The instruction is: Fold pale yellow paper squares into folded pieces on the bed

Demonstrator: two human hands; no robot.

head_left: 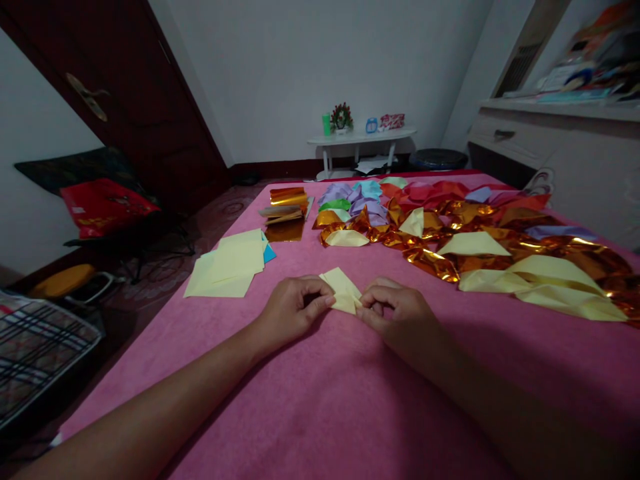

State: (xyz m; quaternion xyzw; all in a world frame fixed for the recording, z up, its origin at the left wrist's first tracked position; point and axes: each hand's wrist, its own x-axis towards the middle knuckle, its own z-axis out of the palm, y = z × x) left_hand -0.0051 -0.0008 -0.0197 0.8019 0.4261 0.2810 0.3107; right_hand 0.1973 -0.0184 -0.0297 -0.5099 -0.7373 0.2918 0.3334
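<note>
A small folded pale yellow paper (pixel 342 289) lies on the pink cloth (pixel 330 400) in front of me. My left hand (pixel 294 309) pinches its left side with curled fingers. My right hand (pixel 395 308) pinches its right corner, fingers closed. Both forearms rest on the cloth.
A pile of flat yellow sheets (pixel 227 270) over a blue one lies to the left. Gold foil sheets (pixel 287 207) are stacked beyond. Several folded paper shapes (pixel 480 243) in gold, yellow, purple and red spread across the right. A red bag (pixel 105 205) and a dark door stand at the left.
</note>
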